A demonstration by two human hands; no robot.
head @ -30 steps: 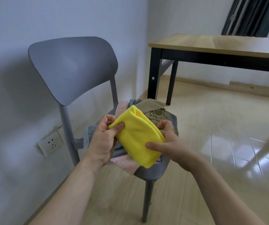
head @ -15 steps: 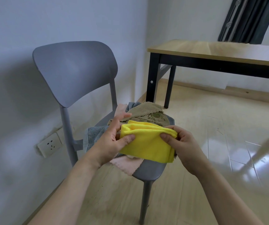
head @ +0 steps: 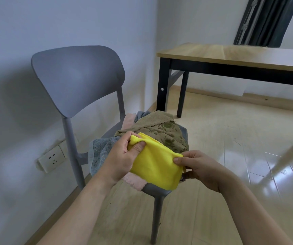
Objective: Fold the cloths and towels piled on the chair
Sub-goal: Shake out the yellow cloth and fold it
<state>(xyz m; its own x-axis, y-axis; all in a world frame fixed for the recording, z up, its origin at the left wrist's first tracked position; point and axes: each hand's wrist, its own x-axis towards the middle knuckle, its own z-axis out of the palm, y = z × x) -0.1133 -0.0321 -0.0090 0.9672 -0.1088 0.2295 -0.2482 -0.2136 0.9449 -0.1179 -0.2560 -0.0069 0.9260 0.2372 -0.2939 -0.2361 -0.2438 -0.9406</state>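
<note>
Head view: my left hand (head: 122,160) pinches the far left corner of the yellow cloth (head: 157,166), thumb on top and fingers (head: 124,138) curled under the edge. My right hand (head: 199,169) pinches the right corner, thumb pressed on the top layer, the other fingers hidden beneath the cloth. It hangs folded between my two hands, its lower edge dangling over the front edge of the chair (head: 78,75) seat.

Behind the yellow cloth, on the seat, lies the pile. A brown towel (head: 161,128) with a dark leaf pattern sits on top, bunched up toward the seat's right edge. A grey towel (head: 100,150) spills over the seat's left edge. A pink cloth (head: 133,182) pokes out at the front edge below my left hand, and another bit of pink shows at the back edge, under the brown towel.

Beside the chair, a wall socket (head: 52,159) sits low on the wall to the left. A wooden desk (head: 230,55) with black legs stands well apart to the right, on the pale wood floor (head: 212,138).
</note>
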